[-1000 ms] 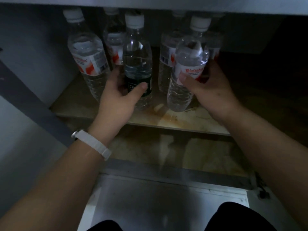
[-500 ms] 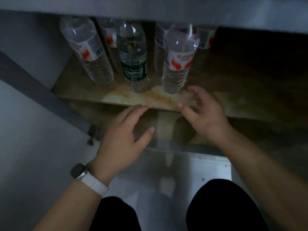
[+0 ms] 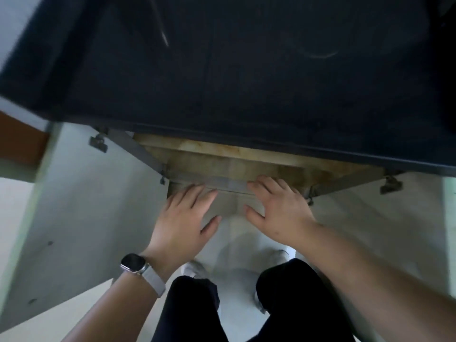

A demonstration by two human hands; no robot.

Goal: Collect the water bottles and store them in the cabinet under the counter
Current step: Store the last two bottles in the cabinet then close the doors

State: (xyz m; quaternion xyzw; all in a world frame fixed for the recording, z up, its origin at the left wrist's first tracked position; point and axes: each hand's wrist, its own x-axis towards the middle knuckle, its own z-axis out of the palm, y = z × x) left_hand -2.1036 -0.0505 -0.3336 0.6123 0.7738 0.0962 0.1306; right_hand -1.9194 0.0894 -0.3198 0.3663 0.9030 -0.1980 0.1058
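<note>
I look almost straight down past the dark counter top (image 3: 246, 70). Below its front edge only a strip of the cabinet's stained wooden shelf (image 3: 222, 154) shows. No water bottles are in view; the counter hides the inside of the cabinet. My left hand (image 3: 182, 218), with a watch on its wrist, hovers flat with fingers spread in front of the cabinet opening. Beside it my right hand (image 3: 278, 208) does the same. Both hold nothing.
The grey left cabinet door (image 3: 81, 206) stands swung open, with a hinge (image 3: 98, 141) at its top. The right door (image 3: 370, 218) is open too, with its hinge (image 3: 391, 185). My dark trouser legs (image 3: 246, 304) and light shoes stand on the pale floor.
Both hands let go of the bottles on the shelf and drew back out of the cabinet. My view rose, so the counter top now hides the bottles.
</note>
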